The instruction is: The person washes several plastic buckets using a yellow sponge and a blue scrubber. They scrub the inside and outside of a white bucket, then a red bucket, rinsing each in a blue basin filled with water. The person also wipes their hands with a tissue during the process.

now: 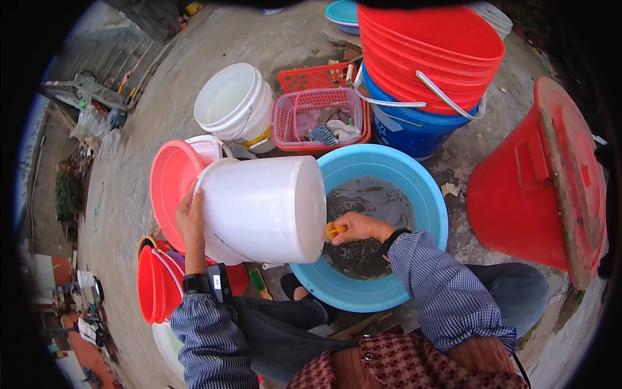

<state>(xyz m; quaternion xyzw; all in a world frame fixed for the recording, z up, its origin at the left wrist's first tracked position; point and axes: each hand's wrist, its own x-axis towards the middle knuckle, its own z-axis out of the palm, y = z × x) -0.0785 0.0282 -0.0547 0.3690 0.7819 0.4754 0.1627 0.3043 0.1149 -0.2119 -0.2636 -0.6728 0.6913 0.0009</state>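
Observation:
A white plastic bucket (257,209) lies tilted on its side across the left rim of a light blue basin (427,209). My left hand (192,214) grips the bucket near its mouth, thumb on the outer wall. Pinched in my right hand (362,227) is a yellow sponge (334,230), held against or close to the bucket's base. Below that hand, dark murky water (371,199) fills the bottom of the basin. The bucket's mouth faces left, so its inside is hidden.
Stacked red buckets (432,39) stand in a blue bucket (408,131) behind the basin. A lidded red bin (510,194) stands right. Beyond are a pink basket (318,119) of cloths and a white bucket (233,102). Left are a pink basin (170,180), red buckets (155,287) and a brush (260,282).

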